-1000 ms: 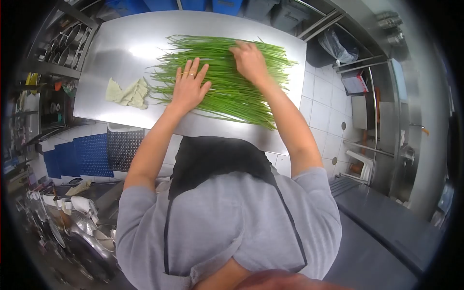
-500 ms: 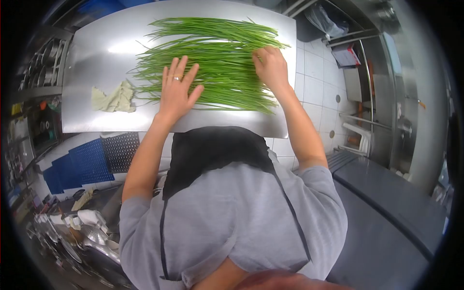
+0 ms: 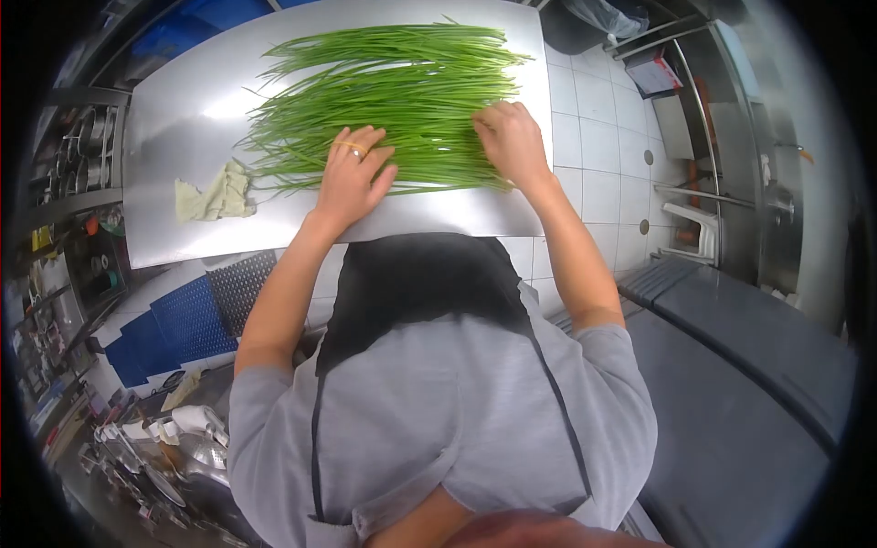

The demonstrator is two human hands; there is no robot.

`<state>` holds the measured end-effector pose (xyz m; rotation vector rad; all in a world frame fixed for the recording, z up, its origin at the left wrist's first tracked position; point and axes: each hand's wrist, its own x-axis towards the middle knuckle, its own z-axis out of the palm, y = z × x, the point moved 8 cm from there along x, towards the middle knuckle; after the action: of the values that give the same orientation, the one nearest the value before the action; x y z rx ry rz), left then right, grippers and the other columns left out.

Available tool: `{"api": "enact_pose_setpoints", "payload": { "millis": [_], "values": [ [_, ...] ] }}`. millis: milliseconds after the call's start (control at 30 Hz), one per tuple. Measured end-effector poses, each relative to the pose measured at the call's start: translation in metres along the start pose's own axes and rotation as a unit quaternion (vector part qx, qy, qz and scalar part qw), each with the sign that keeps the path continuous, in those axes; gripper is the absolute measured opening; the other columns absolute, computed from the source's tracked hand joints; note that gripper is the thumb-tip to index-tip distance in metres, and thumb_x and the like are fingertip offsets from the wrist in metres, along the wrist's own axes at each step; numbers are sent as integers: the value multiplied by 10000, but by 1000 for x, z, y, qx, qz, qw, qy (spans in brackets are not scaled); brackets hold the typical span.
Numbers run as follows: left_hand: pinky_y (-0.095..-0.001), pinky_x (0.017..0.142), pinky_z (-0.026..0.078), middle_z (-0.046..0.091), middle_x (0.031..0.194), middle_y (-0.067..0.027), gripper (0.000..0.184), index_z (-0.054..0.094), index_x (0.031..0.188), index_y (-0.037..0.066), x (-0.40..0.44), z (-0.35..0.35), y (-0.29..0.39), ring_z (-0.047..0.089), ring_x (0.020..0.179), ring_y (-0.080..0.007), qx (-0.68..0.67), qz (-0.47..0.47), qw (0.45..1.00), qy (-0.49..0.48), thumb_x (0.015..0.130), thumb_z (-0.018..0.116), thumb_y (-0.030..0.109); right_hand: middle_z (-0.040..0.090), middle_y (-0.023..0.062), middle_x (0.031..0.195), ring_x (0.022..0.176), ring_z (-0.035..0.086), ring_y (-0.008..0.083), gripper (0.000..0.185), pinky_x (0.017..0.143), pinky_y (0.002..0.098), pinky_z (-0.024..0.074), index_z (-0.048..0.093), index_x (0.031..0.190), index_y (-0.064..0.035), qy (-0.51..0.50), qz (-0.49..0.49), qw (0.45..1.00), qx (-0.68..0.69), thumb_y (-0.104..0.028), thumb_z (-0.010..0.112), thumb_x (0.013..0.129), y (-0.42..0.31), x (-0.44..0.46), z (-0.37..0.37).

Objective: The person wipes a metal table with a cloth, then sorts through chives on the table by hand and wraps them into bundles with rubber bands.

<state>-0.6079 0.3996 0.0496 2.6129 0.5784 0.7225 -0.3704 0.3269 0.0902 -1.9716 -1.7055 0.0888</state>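
Note:
Long green chives (image 3: 384, 96) lie in loose rows across a steel table (image 3: 183, 119), their paler ends to the right. My left hand (image 3: 352, 183) rests on the near side of the chives, fingers slightly bent and apart. It wears a ring, and a thin yellow band shows across its fingers. At the right ends of the chives is my right hand (image 3: 516, 144), its fingers curled into a pinch. Its fingertips touch the stalks; what exactly lies between them is hidden.
A crumpled pale cloth (image 3: 215, 194) lies on the table's left part. Blue perforated mats (image 3: 187, 320) are on the floor below left. A dark bin (image 3: 571, 27) stands beyond the right corner. Metal pans (image 3: 87, 151) sit on a left rack, and a grey counter (image 3: 722, 393) is at right.
My left hand has shifted right and nearer, its fingers now more bent. My right hand has moved slightly nearer along the chive ends and stays pinched. The view has turned a little.

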Motion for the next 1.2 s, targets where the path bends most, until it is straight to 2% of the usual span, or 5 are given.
{"api": "enact_pose_setpoints", "payload": {
  "millis": [267,533,633,733,1200],
  "values": [
    [-580,1182,352,506,1584,-138,495,653,1407,63,24,17,6,450,1441,-397,123,-51,991,-23,966,699,283,698,86,1022,1024,631,311,121,870,463,521,794,964,-81,-2,-79,995,-56,-112,757,854,-18,-4,36],
    [-597,1208,320,561,1532,-147,417,711,1299,42,6,22,9,431,1469,-402,100,-55,993,-15,955,708,277,702,105,949,940,642,334,108,851,458,535,773,957,-72,-15,-27,999,-23,-126,766,864,-18,3,31],
    [-593,1206,325,567,1524,-147,382,723,1258,37,9,20,10,440,1462,-398,92,-47,995,-7,945,714,256,707,131,851,866,671,350,73,792,468,557,779,891,-63,20,-99,995,-14,-120,757,851,-24,24,30],
    [-587,1201,336,575,1513,-149,353,732,1218,31,10,19,12,452,1451,-393,85,-32,996,-1,933,721,240,726,153,862,867,700,372,82,783,484,571,779,893,-63,-58,-57,996,-37,-133,749,865,-4,43,54],
    [-560,1161,394,661,1366,-157,271,738,1120,34,10,14,18,543,1358,-370,52,-5,998,46,883,749,164,751,178,927,869,718,405,115,780,511,558,731,1012,-56,-71,4,996,51,-110,706,915,13,52,56]
  ]
}}
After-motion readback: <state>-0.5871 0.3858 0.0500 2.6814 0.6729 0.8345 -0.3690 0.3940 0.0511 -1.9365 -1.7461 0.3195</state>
